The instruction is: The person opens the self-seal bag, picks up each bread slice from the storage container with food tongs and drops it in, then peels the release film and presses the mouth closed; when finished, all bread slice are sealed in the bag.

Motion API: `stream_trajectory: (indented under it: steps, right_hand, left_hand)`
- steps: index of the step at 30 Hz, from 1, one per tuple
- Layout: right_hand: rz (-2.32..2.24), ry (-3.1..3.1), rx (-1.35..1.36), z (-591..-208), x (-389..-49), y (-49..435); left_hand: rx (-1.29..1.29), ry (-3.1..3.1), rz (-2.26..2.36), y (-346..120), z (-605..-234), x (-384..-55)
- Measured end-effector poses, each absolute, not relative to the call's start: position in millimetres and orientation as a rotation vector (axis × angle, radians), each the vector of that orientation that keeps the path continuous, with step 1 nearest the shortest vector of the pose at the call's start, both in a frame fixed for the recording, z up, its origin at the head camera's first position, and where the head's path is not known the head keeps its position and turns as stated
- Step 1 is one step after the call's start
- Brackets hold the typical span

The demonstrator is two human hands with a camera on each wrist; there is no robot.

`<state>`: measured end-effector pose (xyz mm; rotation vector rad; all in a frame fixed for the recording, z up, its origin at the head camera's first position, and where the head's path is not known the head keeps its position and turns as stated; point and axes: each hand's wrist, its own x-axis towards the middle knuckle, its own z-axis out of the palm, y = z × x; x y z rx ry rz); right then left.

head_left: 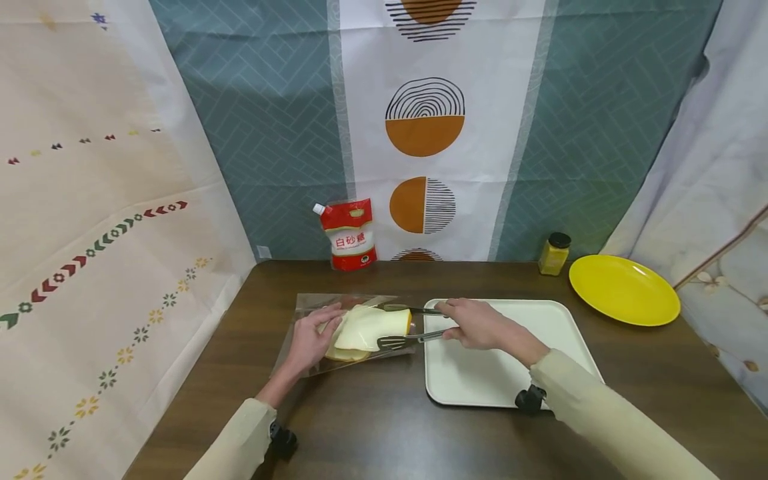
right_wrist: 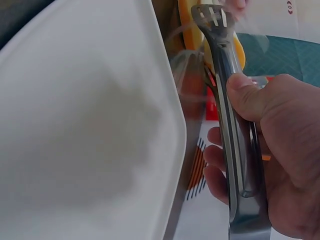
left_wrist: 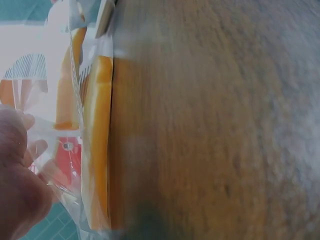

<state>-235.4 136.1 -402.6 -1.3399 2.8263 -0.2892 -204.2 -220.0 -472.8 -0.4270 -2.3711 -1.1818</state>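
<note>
A clear plastic bag (head_left: 309,302) lies on the table with slices of bread in and about it. One white bread slice (head_left: 372,328) with a yellow-brown crust is uppermost, and a lower slice (head_left: 350,356) shows beneath it. My left hand (head_left: 309,339) pinches the bag at its left side; clear film covers part of the fingers in the left wrist view. My right hand (head_left: 477,323) grips metal tongs (right_wrist: 232,125), thumb on one arm and fingers round the other. The tongs' slotted ends lie on either side of the upper slice's right part.
A white rectangular tray (head_left: 504,373) sits right of the bag, under my right forearm. Behind it stand a yellow-filled jar (head_left: 553,255) with a black lid and a yellow plate (head_left: 624,291). At the back left is a red and white sugar pouch (head_left: 351,237).
</note>
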Motion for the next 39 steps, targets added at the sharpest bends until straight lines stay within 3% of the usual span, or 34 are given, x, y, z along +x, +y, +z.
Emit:
stream_trajectory:
  steps: [39]
  right_hand:
    - [-0.296,2.839,-1.302,-413,-234,74]
  left_hand:
    - [-0.447,-2.335,-1.182,-218,-469,-208]
